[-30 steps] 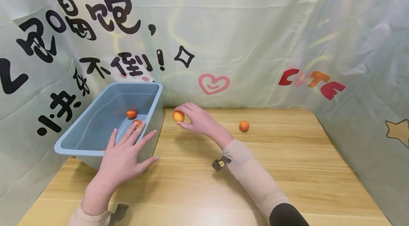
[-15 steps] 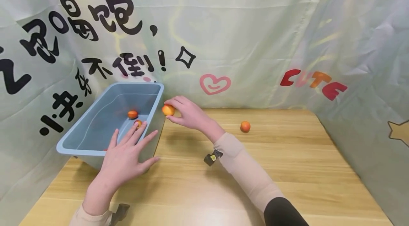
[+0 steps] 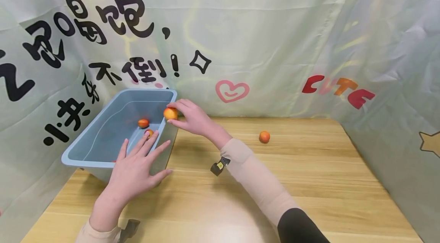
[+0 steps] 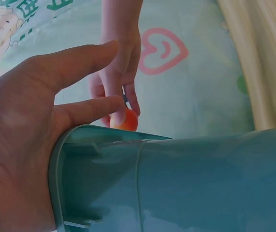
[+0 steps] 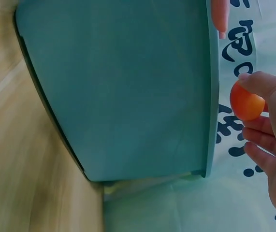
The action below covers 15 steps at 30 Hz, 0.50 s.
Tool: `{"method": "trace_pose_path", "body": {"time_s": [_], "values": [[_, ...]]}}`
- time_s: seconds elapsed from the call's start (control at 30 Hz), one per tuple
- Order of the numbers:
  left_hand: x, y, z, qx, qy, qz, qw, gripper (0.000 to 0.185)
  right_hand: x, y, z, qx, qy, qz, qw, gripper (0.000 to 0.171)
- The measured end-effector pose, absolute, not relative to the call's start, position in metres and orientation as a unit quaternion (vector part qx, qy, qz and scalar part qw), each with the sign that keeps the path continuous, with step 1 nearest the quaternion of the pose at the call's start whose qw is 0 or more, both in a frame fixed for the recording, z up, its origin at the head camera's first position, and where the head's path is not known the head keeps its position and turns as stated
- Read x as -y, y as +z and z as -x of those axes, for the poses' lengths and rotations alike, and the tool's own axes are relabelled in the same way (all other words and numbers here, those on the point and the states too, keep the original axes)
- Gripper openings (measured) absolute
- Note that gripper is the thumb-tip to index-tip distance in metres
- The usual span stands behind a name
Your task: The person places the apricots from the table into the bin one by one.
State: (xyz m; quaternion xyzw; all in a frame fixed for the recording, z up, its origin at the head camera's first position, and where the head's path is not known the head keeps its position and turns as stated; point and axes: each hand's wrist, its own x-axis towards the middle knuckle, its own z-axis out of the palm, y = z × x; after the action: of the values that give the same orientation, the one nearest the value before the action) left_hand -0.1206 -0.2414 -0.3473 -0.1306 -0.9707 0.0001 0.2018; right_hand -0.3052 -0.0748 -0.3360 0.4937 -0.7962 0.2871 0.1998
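We are pinching 1 small, light, smooth-looking orange fruit (image 3: 170, 113) in our right hand (image 3: 192, 117) fingertips over the blue bin's (image 3: 103, 161) rim, while our left hand (image 3: 132, 170) is pressing flat-fingered against its wall.

Staged recording booth, wooden table (image 3: 309, 182) walled on three sides by pale printed cloth backdrops (image 3: 268, 36), cartoon lettering, pink heart (image 3: 232, 91), "CUTE" lettering (image 3: 338, 90)
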Motion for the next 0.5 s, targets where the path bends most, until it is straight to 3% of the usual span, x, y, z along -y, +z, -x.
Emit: {"method": "trace_pose_path", "body": {"time_s": [0.5], "values": [[0.242,-0.347,0.121,0.969,0.007,0.135,0.205,0.075,0.103,-0.34,0.309,0.805,0.343,-0.467,0.127,0.05]]}}
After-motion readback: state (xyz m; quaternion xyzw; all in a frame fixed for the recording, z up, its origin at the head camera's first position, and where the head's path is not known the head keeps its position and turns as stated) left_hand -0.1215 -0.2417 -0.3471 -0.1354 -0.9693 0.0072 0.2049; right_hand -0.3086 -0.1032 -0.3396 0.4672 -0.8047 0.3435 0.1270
